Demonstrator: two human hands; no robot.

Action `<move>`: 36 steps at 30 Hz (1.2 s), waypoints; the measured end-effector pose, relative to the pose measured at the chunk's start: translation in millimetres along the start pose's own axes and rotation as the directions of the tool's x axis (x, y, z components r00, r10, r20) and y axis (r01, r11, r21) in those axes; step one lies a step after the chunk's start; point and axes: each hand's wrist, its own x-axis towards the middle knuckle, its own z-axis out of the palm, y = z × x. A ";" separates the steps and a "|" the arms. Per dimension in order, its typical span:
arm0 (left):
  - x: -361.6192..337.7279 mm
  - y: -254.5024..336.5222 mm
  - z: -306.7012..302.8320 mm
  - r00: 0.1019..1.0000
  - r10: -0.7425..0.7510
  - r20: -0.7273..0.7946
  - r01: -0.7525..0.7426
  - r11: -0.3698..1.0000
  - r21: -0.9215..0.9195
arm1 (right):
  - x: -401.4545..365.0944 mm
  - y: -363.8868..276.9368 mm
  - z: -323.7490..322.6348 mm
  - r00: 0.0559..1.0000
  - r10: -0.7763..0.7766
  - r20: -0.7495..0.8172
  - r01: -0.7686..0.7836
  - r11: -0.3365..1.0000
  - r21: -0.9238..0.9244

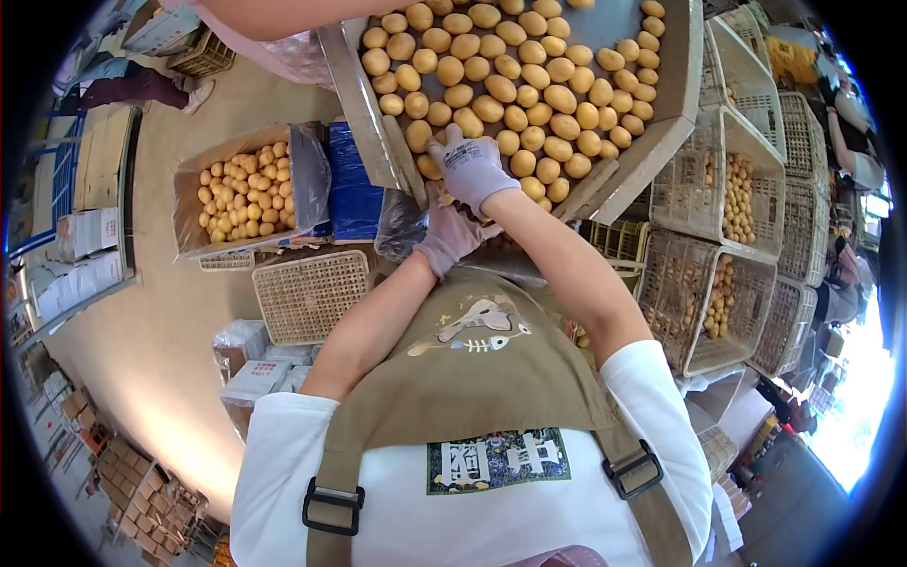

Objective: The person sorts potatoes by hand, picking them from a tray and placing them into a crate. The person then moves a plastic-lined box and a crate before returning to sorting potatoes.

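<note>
Round yellow-brown potatoes (501, 88) lie spread over a grey-bottomed sorting tray (624, 175) with raised sides. At its near left corner is my right hand (468, 168), in a pale glove, with fingers curled among the potatoes; what they close on is hidden. Just below, my left hand (450, 234), also gloved, is bent at the tray's narrow end, close to my right hand. Its fingers are closed and partly covered, so I cannot make out what they hold. Dark clear plastic (401, 227) hangs beside the left hand.
A lined box of potatoes (248, 194) stands left of the tray, near a blue wrapped stack (355, 180). Below it is an upturned plastic crate (313, 297). Stacked crates (687, 194), some holding potatoes, stand at right. Another person's arm (283, 14) reaches across the tray's far left.
</note>
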 end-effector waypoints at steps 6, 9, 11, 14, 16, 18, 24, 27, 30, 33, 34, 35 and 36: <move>-2.1 1.9 5.1 0.999 -0.025 -0.022 0.026 0.999 0.037 | 0.6 13.7 4.4 0.996 -0.076 -0.053 0.083 0.987 0.138; -4.4 -1.0 11.0 0.993 0.012 -0.120 -0.003 0.997 0.074 | 4.0 21.0 9.5 1.000 0.022 0.000 -0.021 0.969 0.247; -4.6 1.4 10.0 0.989 0.006 -0.145 0.001 0.999 0.047 | -7.2 31.4 17.8 0.981 0.053 -0.189 0.066 0.819 0.569; 1.7 2.4 0.7 0.993 -0.024 -0.116 0.030 0.998 0.047 | -30.9 60.0 26.3 0.889 0.287 -0.356 0.283 0.265 0.922; 1.3 3.3 0.8 0.998 -0.012 -0.069 0.016 0.998 0.055 | -39.2 103.2 18.7 0.853 0.474 -0.221 0.261 -0.020 0.965; -1.9 2.0 4.9 0.997 -0.001 -0.079 0.007 0.997 0.078 | -40.0 145.9 1.8 0.795 0.577 -0.185 0.113 0.160 0.981; 0.2 4.2 7.0 0.996 -0.039 -0.086 0.043 0.998 0.049 | -12.1 149.7 -41.3 0.882 0.470 -0.020 -0.442 0.842 0.308; -0.3 4.6 5.7 0.997 -0.042 -0.057 0.046 0.997 0.065 | 1.7 154.1 -37.7 0.810 0.587 -0.009 -0.529 0.737 0.421; -1.3 5.7 6.0 0.993 -0.055 -0.103 0.063 0.995 0.074 | -16.1 164.0 1.3 0.771 0.550 -0.320 -0.008 0.512 0.859; -5.0 6.2 12.6 1.000 -0.023 -0.005 0.024 0.986 0.166 | -85.7 152.6 15.1 0.490 0.676 -0.551 0.482 0.317 0.817; -5.4 6.3 11.7 0.997 -0.023 0.068 0.014 0.991 0.136 | -117.2 154.2 20.0 0.404 0.671 -0.621 0.375 0.498 0.782; 3.5 8.3 -1.9 0.978 -0.024 0.207 -0.022 0.976 0.215 | -150.1 159.5 24.8 0.329 0.653 -0.682 0.226 0.647 0.729; 4.2 11.3 -2.0 0.980 -0.042 0.194 -0.014 0.960 0.279 | -184.2 163.2 19.1 0.214 0.590 -0.778 0.040 0.791 0.611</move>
